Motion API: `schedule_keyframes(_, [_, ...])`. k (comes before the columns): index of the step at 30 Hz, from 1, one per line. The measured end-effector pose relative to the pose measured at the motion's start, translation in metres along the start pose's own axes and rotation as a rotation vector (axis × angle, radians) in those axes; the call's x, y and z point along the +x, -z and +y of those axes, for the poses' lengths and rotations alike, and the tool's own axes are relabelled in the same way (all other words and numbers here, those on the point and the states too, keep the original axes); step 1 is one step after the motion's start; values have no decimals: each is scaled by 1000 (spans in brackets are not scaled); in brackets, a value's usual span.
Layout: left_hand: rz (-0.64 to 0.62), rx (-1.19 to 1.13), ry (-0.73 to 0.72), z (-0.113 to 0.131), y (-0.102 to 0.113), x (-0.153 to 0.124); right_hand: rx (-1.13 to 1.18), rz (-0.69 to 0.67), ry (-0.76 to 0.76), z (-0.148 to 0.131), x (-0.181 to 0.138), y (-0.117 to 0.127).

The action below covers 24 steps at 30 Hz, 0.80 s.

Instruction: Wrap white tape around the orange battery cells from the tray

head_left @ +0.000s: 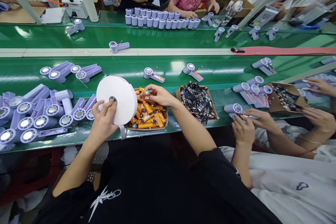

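Observation:
My left hand point(103, 120) grips a large white roll of tape point(119, 98) held upright, fingers at its centre hole. A loose strip of tape hangs from the roll's bottom edge. My right hand point(157, 95) reaches over a shallow tray point(147, 128) of orange cylindrical battery cells point(148, 113) and pinches one small cell by its end between fingertips. Both hands hover at the near edge of the green conveyor belt point(162, 68).
Several lilac handheld fan bodies point(36, 112) are piled at my left. A cardboard box of dark circuit parts point(198, 101) sits right of the tray. A co-worker's hands point(249, 124) work on a fan at right. More people and fan parts point(160, 19) line the far side.

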<state>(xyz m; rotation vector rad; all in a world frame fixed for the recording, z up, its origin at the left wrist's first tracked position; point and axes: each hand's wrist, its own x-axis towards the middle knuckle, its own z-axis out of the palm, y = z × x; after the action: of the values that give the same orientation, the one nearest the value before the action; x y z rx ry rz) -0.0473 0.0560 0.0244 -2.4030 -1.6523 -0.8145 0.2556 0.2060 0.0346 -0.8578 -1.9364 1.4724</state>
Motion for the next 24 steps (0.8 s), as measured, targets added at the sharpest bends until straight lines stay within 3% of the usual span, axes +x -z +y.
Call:
schedule_keyframes(3, [-19,0,23,-3,0,-1,122,108,-28,-6,-4,-2])
schedule_keyframes(7, [-40,11,35,-4,2,0,-159,15,17,-29,-10,8])
schedule_keyframes(9, [-30,23,20,-4,3,1,-137,-41,22,-34,-10,12])
schedule_keyframes(12, [-9,19,-7,-4,4,2,66,-21,-50,-27,-3,10])
schedule_keyframes(16, [5,9,-16,-5,3,1,35,-48,-130,-16,7,2])
schedule_keyframes(24, [12,33,-7,-2,4,-2,630,152,-131,-31,-9,-3])
